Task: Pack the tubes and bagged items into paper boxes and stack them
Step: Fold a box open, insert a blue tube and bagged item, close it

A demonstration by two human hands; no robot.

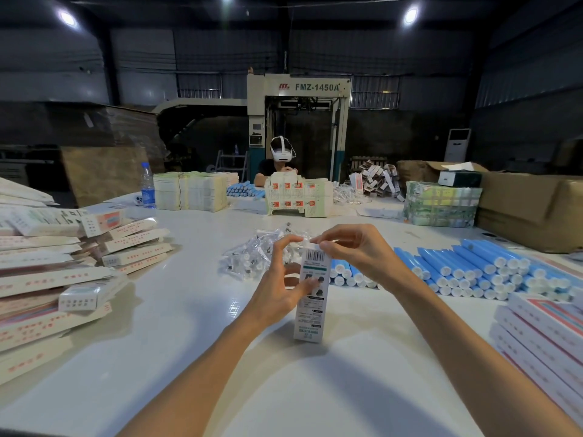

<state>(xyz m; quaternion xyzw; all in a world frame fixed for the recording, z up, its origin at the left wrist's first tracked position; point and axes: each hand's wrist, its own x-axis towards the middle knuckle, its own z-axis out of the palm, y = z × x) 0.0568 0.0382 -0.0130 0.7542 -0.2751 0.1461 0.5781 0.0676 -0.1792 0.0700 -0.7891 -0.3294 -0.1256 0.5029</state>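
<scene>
The left hand (280, 290) clamps the upright paper box (310, 310) round its middle to steady it while the right hand (356, 250) pinches its top flap (315, 246), probably tucking it shut; blue tubes (473, 269) lie right of the box, bagged items (252, 252) behind.

Top of paper box (310, 298) behind right hand (356, 253).

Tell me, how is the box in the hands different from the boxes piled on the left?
The held box stands upright; the piled boxes lie flat. The left hand and right hand grip the held box; nothing touches the piled boxes. The held box shows a barcode; the piled boxes show red print. Both are long white paper boxes.
</scene>
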